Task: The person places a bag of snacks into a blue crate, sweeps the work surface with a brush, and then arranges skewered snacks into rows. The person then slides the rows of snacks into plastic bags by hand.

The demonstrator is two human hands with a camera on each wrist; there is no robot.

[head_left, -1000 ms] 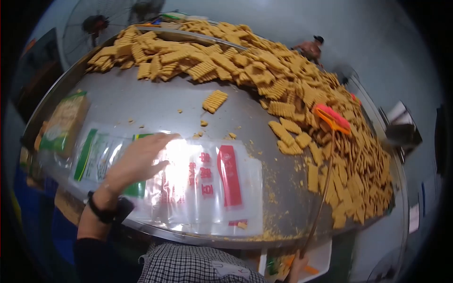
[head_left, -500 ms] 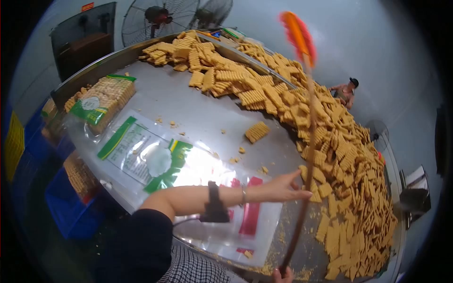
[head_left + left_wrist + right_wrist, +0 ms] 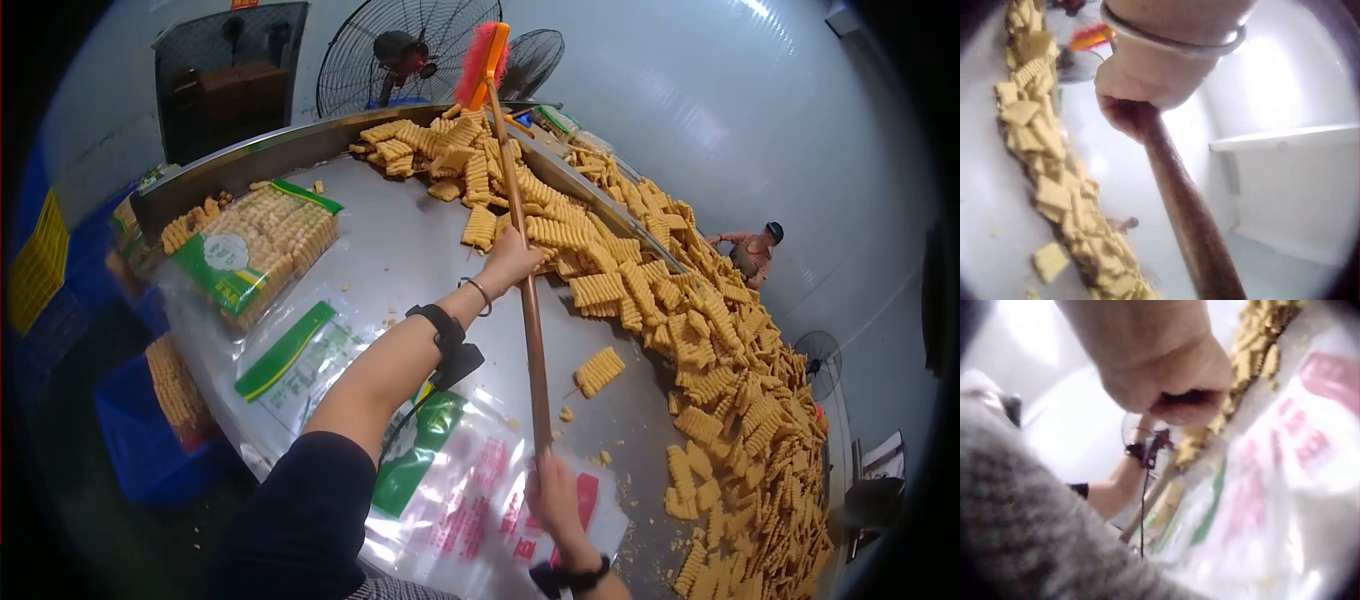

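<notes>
A long-handled brush with a wooden stick, an orange head and pink-red bristles slants up across the table. My left hand grips the stick around its middle; in the left wrist view its fingers curl round the wood. Lower down, near the stick's end, my right hand holds it, and the right wrist view shows that hand with curled fingers. The brush head is up by the far rim, in front of a fan. Below my arms lie flat printed plastic bags.
Ridged yellow biscuits pile along the far and right sides of the metal table. A filled biscuit bag lies at the left, above a blue crate. A standing fan and another person are beyond the table.
My left hand has reached over and taken hold of the stick. The brush head rose off the biscuit pile, then swung left toward the far rim. The view has shifted left.
</notes>
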